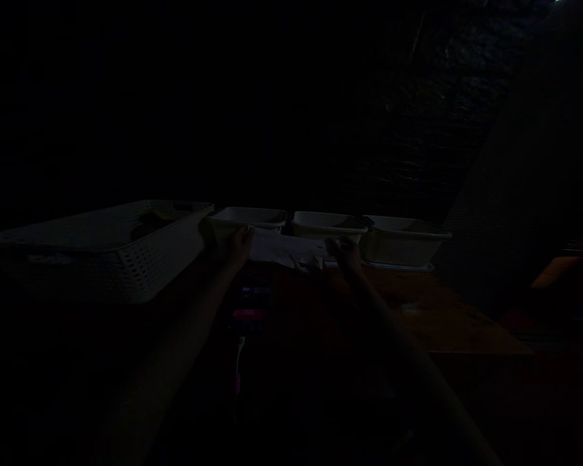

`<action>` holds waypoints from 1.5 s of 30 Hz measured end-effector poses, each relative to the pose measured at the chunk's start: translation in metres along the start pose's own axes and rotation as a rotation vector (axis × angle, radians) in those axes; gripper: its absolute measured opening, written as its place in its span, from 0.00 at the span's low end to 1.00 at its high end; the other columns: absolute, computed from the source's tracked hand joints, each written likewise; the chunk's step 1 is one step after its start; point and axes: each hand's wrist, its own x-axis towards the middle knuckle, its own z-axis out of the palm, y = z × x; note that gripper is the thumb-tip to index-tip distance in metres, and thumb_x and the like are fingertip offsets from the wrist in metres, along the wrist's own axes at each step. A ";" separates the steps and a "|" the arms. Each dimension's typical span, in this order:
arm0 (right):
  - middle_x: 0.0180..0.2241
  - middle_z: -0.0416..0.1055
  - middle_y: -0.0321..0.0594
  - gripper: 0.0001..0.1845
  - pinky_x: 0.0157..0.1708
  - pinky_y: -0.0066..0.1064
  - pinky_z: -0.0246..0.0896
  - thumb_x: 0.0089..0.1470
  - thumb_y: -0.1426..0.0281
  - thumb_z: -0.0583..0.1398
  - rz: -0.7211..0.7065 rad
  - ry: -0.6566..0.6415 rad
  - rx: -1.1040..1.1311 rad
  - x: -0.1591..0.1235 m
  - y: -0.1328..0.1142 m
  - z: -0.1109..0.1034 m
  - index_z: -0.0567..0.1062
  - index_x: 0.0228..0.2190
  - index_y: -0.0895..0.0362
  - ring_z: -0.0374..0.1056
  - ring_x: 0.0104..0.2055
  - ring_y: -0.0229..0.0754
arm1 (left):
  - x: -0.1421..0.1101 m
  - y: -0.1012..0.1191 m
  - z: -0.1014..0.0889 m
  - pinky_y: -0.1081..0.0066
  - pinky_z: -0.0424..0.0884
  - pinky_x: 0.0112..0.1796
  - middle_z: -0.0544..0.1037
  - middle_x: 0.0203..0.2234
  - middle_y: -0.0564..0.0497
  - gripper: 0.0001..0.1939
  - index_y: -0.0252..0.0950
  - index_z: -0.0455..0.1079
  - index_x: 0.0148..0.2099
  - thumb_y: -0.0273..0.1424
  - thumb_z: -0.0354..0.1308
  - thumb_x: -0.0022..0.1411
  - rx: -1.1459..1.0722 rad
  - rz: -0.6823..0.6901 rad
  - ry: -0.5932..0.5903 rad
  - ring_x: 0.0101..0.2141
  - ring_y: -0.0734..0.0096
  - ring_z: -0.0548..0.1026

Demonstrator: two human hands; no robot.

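The view is very dark. A pale, limp piece of cloth (286, 249) is stretched between my two hands, in front of the light-coloured bins. My left hand (241, 243) is closed on its left end, and my right hand (344, 251) pinches its right end. Behind the cloth stand a left bin (247, 215) and a middle bin (329, 222); the cloth hides part of their front walls. Whether anything lies in these bins is too dark to tell.
A large perforated basket (140, 272) on the left holds something dark and yellowish. A third bin (403, 246) stands at the right. A lit phone (250, 304) with a white cable (238, 362) lies on the wooden table (442, 317) below my hands.
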 end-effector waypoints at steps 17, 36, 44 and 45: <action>0.27 0.73 0.46 0.27 0.24 0.27 0.56 0.48 0.47 0.57 -0.095 0.024 -0.278 -0.004 -0.015 -0.013 0.76 0.33 0.59 0.68 0.27 0.42 | 0.005 0.000 -0.009 0.65 0.69 0.45 0.76 0.38 0.44 0.10 0.34 0.67 0.38 0.35 0.55 0.56 -0.086 -0.090 0.085 0.42 0.64 0.74; 0.57 0.60 0.50 0.43 0.54 0.41 0.56 0.46 0.56 0.63 -0.590 -0.560 -0.237 -0.038 -0.043 0.025 0.56 0.60 0.56 0.58 0.58 0.49 | -0.025 0.054 0.020 0.72 0.69 0.29 0.78 0.29 0.49 0.18 0.35 0.72 0.42 0.42 0.59 0.54 -0.194 0.048 -0.267 0.29 0.69 0.75; 0.57 0.59 0.52 0.48 0.54 0.40 0.56 0.43 0.57 0.64 -0.615 -0.673 -0.182 -0.050 -0.036 0.046 0.52 0.61 0.59 0.59 0.58 0.50 | -0.035 0.069 0.022 0.69 0.71 0.35 0.78 0.38 0.44 0.28 0.35 0.70 0.49 0.43 0.65 0.48 -0.550 -0.093 -0.599 0.36 0.65 0.77; 0.57 0.59 0.52 0.47 0.54 0.40 0.56 0.43 0.57 0.64 -0.613 -0.650 -0.206 -0.049 -0.035 0.047 0.55 0.60 0.60 0.58 0.57 0.50 | -0.036 0.069 0.021 0.68 0.71 0.37 0.78 0.38 0.44 0.28 0.36 0.70 0.49 0.42 0.65 0.48 -0.581 -0.100 -0.634 0.38 0.64 0.77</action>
